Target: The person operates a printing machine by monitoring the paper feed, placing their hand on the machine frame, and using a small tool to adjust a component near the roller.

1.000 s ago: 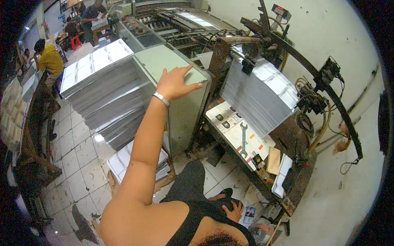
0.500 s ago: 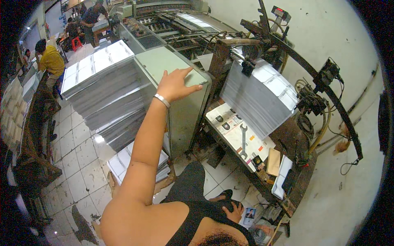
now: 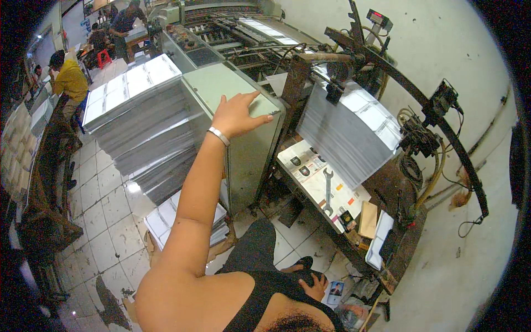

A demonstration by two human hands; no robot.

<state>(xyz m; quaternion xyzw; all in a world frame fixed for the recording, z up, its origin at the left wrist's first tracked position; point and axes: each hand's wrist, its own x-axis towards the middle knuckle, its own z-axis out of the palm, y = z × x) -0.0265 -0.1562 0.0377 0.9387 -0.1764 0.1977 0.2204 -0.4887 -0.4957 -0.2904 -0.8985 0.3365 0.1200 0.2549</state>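
My left arm is stretched forward, and my left hand [image 3: 240, 115] lies palm down with fingers spread at the edge of a pale green machine cabinet [image 3: 218, 83]. A light band circles that wrist. Nothing is held in it. Low in the view, my right hand [image 3: 315, 286] rests on my dark-clothed leg, its fingers apart and without an object. Left of the cabinet stands a tall stack of printed sheets [image 3: 138, 77]. Another sheet stack [image 3: 354, 127] sits at the machine's feed end, to the right of my left hand.
A wrench [image 3: 328, 191] lies on a printed sheet on the bench beside a tan block [image 3: 368, 219]. A curved metal arm [image 3: 406, 77] with cables spans the right side. A lower paper pile [image 3: 163, 221] sits on the tiled floor. Other people, one in a yellow top [image 3: 71, 80], are at far left.
Both my hands keep their places. On the machine behind, the pale sheets on the feed path have shifted slightly.
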